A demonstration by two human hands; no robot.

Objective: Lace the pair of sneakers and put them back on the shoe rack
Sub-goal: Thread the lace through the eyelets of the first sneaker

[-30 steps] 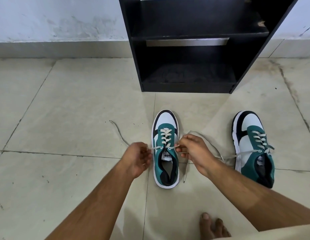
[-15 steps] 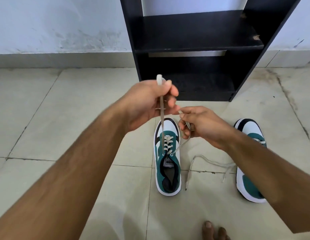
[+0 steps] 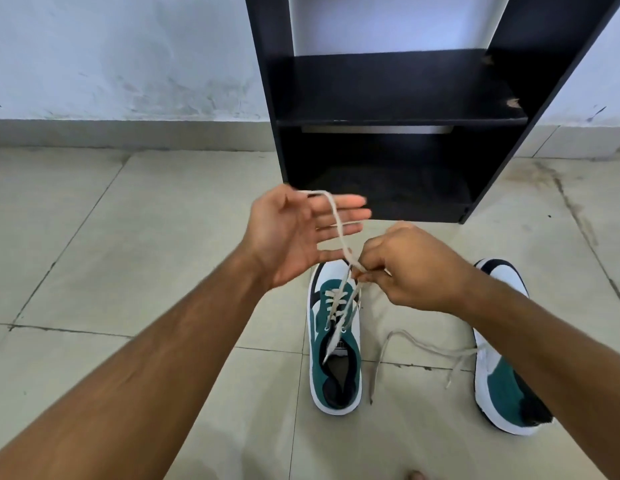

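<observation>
A green, white and black sneaker (image 3: 336, 362) stands on the floor tiles, toe pointing at the black shoe rack (image 3: 388, 98). Its cream lace (image 3: 338, 223) rises from the top eyelets. My right hand (image 3: 412, 268) pinches both lace strands just above the toe. My left hand (image 3: 294, 237) is raised beside it, palm up and fingers spread, with one strand draped loosely across the fingers. The second sneaker (image 3: 502, 379) stands to the right, partly hidden by my right forearm, its loose lace (image 3: 422, 348) trailing on the floor.
The rack stands against a white wall (image 3: 128, 57), with two dark shelves bare. Beige floor tiles (image 3: 128, 254) spread to the left and right. A bare toe (image 3: 415, 475) shows at the bottom edge.
Both hands rose from the sneaker, pulling the lace ends up. My left hand then let go its grip and spread its fingers. The view tilted up towards the rack.
</observation>
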